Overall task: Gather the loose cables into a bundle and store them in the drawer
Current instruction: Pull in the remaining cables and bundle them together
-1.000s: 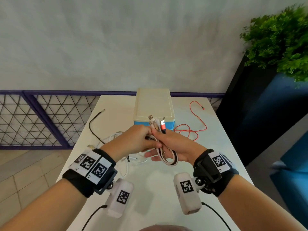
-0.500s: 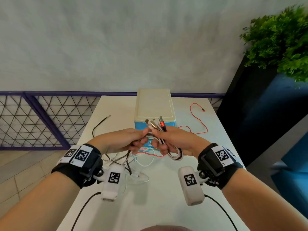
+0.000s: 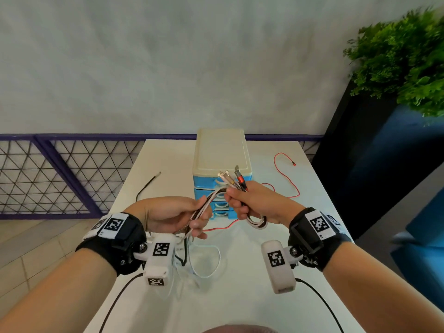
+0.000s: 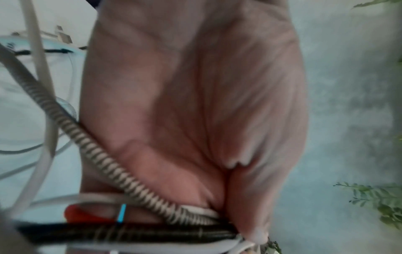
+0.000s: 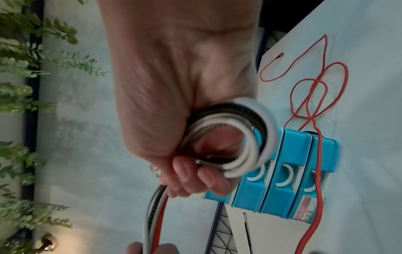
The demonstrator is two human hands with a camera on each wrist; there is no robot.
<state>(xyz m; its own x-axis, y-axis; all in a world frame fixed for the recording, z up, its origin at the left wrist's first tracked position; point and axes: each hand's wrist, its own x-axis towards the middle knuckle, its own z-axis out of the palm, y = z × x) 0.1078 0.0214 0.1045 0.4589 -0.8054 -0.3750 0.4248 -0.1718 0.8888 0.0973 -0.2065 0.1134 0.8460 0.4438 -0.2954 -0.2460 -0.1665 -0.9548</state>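
Right hand grips looped cables (plugs up) | left hand pinches their strands | drawer unit behind

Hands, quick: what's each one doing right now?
Left hand: grips the trailing white, black and braided cable strands.
Right hand: grips the coiled bundle of white and black cables.

A leafy green plant stands right of the white worktop; behind, a purple-framed wire-mesh railing and grey wall.
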